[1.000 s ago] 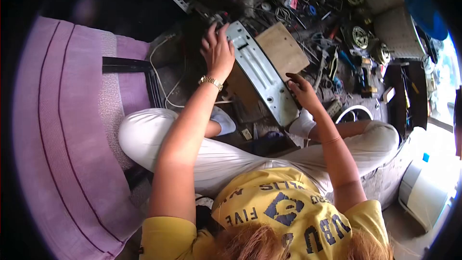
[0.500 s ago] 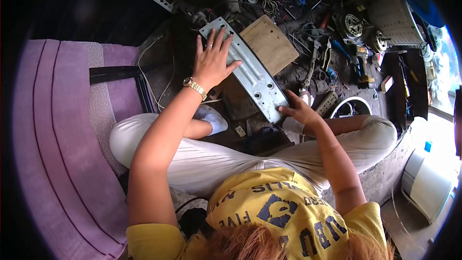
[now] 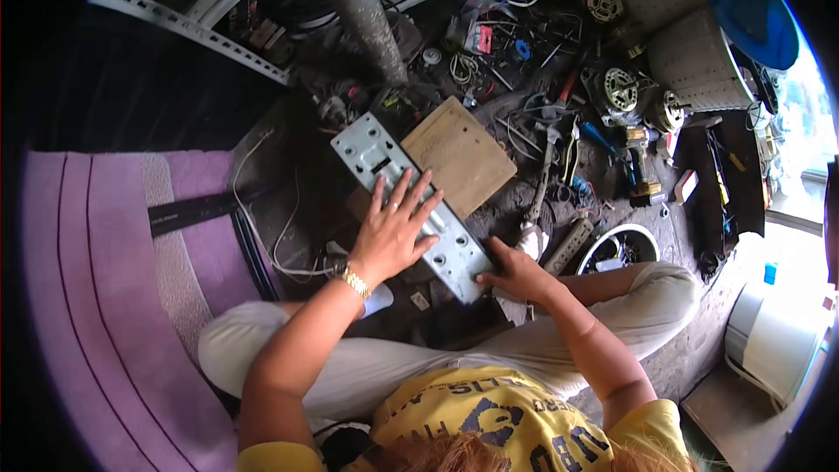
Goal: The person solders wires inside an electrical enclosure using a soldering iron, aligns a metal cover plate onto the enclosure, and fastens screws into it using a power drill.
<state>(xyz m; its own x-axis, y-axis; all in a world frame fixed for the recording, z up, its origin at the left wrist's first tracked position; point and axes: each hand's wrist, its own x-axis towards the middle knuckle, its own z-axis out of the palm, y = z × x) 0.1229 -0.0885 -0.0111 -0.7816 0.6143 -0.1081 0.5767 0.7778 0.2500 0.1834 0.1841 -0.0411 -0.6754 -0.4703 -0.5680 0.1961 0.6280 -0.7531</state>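
A long grey metal panel (image 3: 453, 260) with holes, a slot and raised ribs lies slantwise in front of my crossed legs. My left hand (image 3: 395, 229) rests on its face with the fingers spread, covering part of the ribs. At the near right end, my right hand (image 3: 517, 271) grips the edge, thumb on top and fingers out of sight underneath. A square wooden board (image 3: 463, 157) sits just behind the panel, partly covered by it.
A metal post (image 3: 354, 9) rises at the back. Right of the board are pliers (image 3: 570, 147), a cordless drill (image 3: 645, 166), a power strip (image 3: 570, 246) and a round white-rimmed container (image 3: 645, 236). A purple padded seat (image 3: 96, 297) stands at left.
My left hand has slid along the panel toward its middle, uncovering the far end and a slot. My right hand still holds the near end. The camera view has tilted upward.
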